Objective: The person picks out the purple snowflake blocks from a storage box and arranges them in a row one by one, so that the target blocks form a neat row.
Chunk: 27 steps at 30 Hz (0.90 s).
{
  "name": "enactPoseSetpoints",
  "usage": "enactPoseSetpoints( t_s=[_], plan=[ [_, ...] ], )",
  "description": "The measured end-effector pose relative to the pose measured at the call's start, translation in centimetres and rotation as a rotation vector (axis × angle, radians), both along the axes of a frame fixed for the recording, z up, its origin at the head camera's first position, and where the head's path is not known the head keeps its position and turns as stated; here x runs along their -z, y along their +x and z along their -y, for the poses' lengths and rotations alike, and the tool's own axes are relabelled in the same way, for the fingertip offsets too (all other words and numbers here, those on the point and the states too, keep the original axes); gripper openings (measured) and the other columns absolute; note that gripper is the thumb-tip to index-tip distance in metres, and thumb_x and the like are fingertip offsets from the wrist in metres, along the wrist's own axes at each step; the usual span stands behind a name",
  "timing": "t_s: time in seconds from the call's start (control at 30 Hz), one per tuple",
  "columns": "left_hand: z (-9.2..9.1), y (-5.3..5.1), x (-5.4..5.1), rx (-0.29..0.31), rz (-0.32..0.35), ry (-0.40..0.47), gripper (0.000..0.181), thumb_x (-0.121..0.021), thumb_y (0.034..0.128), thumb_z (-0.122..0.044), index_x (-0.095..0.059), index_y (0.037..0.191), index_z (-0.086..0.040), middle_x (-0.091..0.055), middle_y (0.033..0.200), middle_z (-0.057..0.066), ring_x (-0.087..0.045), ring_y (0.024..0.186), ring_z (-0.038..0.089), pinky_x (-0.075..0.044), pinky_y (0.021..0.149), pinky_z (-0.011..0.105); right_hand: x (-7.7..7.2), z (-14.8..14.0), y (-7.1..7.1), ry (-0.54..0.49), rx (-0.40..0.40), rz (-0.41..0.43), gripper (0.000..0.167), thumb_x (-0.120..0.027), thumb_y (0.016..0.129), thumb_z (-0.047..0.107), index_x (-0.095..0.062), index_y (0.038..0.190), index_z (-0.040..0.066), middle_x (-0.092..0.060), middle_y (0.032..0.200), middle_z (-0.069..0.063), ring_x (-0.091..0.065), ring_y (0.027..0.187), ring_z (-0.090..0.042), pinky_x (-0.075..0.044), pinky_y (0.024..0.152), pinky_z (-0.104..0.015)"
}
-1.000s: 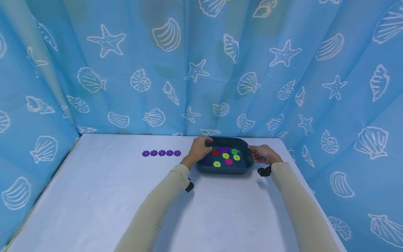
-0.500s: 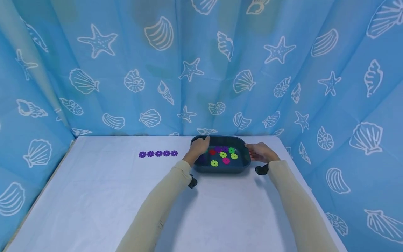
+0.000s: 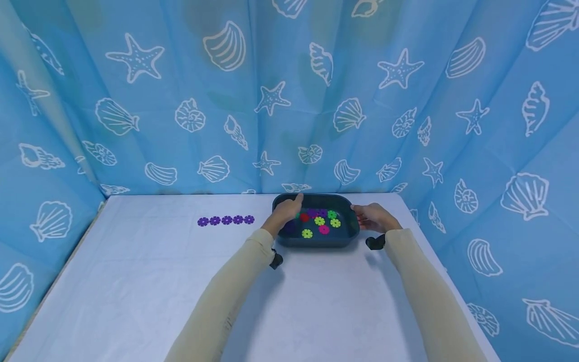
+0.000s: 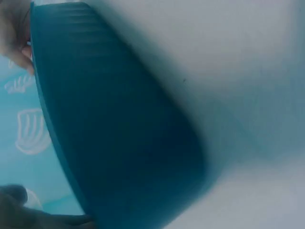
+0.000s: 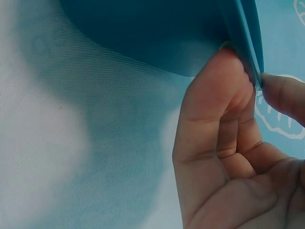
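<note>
A dark teal plastic basin (image 3: 318,242) stands near the table's back edge. My left hand (image 3: 285,211) holds its left side in the head view; part of that hand shows at the lower left of the left wrist view. On the right side, my right hand (image 3: 375,217) pinches the rim between thumb and bent fingers (image 5: 205,105). Inside the basin lie several flower-shaped plastic discs: yellow (image 3: 307,234), pink (image 3: 323,230), red (image 3: 304,217), green (image 3: 332,214) and purple (image 3: 322,213). Left of the basin, several purple flower discs (image 3: 226,220) form a straight row on the table.
A white cloth covers the table (image 3: 135,281). Behind and along both sides hangs a blue curtain (image 3: 289,130) with white shell and starfish prints. The basin stands close to the back curtain.
My left thumb and fingers, spread apart over the basin's left side a second ago, have come together there. The head view has shifted slightly. My right hand keeps its hold.
</note>
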<state>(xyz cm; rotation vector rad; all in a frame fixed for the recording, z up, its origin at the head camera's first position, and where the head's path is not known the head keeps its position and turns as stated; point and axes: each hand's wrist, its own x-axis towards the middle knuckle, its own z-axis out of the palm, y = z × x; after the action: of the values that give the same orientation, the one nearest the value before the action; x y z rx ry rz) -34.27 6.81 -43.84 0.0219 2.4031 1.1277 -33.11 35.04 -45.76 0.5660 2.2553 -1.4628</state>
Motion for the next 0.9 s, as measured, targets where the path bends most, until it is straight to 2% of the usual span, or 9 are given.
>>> enactPoseSetpoints(
  t_s=[0.13, 0.23, 0.33, 0.43, 0.5, 0.57, 0.63, 0.8, 0.9],
  plan=[
    [-0.2, 0.4, -1.1, 0.104, 0.037, -0.098, 0.085, -0.016, 0.0971, -0.067, -0.037, 0.149, -0.003, -0.034, 0.153, 0.018, -0.032, 0.140, 0.037, -0.027, 0.113, 0.053, -0.1, 0.1, 0.0, -0.005, -0.006, -0.002, 0.053, -0.051, 0.101, 0.037, -0.046, 0.130, -0.006, -0.052, 0.105, -0.013, -0.058, 0.080, -0.017, -0.056, 0.073, -0.025],
    [-0.2, 0.6, -1.6, 0.112, 0.079, -0.105, 0.086, -0.015, 0.0958, -0.070, -0.035, 0.151, -0.007, -0.032, 0.155, 0.017, -0.030, 0.141, 0.037, -0.025, 0.114, 0.052, -0.1, 0.1, 0.0, -0.011, -0.014, -0.007, 0.053, -0.051, 0.101, 0.037, -0.045, 0.130, -0.007, -0.052, 0.104, -0.013, -0.058, 0.078, -0.017, -0.056, 0.072, -0.025],
    [-0.1, 0.7, -1.6, 0.080, 0.100, -0.044, 0.085, -0.015, 0.0962, -0.069, -0.032, 0.152, -0.008, -0.031, 0.155, 0.017, -0.030, 0.140, 0.038, -0.028, 0.113, 0.053, -0.1, 0.1, -0.1, -0.013, -0.018, -0.007, 0.053, -0.051, 0.101, 0.037, -0.045, 0.131, -0.007, -0.052, 0.104, -0.013, -0.058, 0.078, -0.017, -0.056, 0.072, -0.025],
    [-0.2, 0.8, -1.2, 0.044, 0.115, 0.082, 0.084, -0.016, 0.0969, -0.068, -0.029, 0.153, -0.007, -0.030, 0.156, 0.018, -0.030, 0.140, 0.040, -0.030, 0.110, 0.056, -0.1, 0.2, 0.0, -0.011, -0.005, 0.000, 0.051, -0.051, 0.101, 0.037, -0.047, 0.130, -0.006, -0.052, 0.104, -0.013, -0.058, 0.079, -0.017, -0.056, 0.072, -0.025],
    [-0.2, 0.8, -0.9, 0.038, 0.114, 0.156, 0.082, -0.016, 0.0981, -0.066, -0.028, 0.153, -0.006, -0.029, 0.156, 0.018, -0.029, 0.140, 0.040, -0.030, 0.110, 0.058, -0.1, 0.2, 0.0, -0.005, -0.011, 0.001, 0.053, -0.050, 0.101, 0.037, -0.046, 0.131, -0.006, -0.053, 0.105, -0.013, -0.058, 0.080, -0.018, -0.056, 0.073, -0.025],
    [-0.2, 0.7, -0.6, 0.039, 0.097, 0.178, 0.081, -0.015, 0.0986, -0.064, -0.029, 0.153, -0.005, -0.030, 0.156, 0.018, -0.028, 0.141, 0.040, -0.029, 0.111, 0.058, 0.0, 0.2, 0.0, 0.002, -0.005, 0.005, 0.053, -0.050, 0.101, 0.038, -0.047, 0.130, -0.006, -0.053, 0.105, -0.013, -0.058, 0.081, -0.018, -0.056, 0.074, -0.026],
    [-0.1, 0.6, -0.4, 0.046, 0.073, 0.138, 0.082, -0.013, 0.0984, -0.065, -0.031, 0.152, -0.005, -0.031, 0.155, 0.017, -0.028, 0.141, 0.039, -0.027, 0.113, 0.055, 0.0, 0.2, 0.0, 0.007, -0.004, 0.006, 0.054, -0.050, 0.101, 0.038, -0.047, 0.131, -0.006, -0.053, 0.106, -0.013, -0.058, 0.082, -0.018, -0.056, 0.074, -0.026],
    [0.4, 0.5, -0.5, 0.090, 0.042, -0.084, 0.088, -0.011, 0.0955, -0.070, -0.034, 0.150, -0.004, -0.035, 0.153, 0.017, -0.032, 0.140, 0.037, -0.027, 0.113, 0.052, 0.0, 0.2, 0.1, 0.014, -0.005, 0.001, 0.053, -0.050, 0.101, 0.038, -0.046, 0.131, -0.006, -0.053, 0.106, -0.013, -0.058, 0.081, -0.018, -0.056, 0.074, -0.026],
    [0.4, 0.6, -0.8, 0.126, 0.047, -0.132, 0.087, -0.012, 0.0951, -0.070, -0.033, 0.151, -0.007, -0.034, 0.154, 0.017, -0.033, 0.139, 0.037, -0.029, 0.112, 0.052, -0.1, 0.2, 0.1, 0.006, -0.011, -0.005, 0.052, -0.050, 0.101, 0.038, -0.046, 0.130, -0.006, -0.052, 0.104, -0.013, -0.058, 0.079, -0.018, -0.056, 0.073, -0.026]
  ],
)
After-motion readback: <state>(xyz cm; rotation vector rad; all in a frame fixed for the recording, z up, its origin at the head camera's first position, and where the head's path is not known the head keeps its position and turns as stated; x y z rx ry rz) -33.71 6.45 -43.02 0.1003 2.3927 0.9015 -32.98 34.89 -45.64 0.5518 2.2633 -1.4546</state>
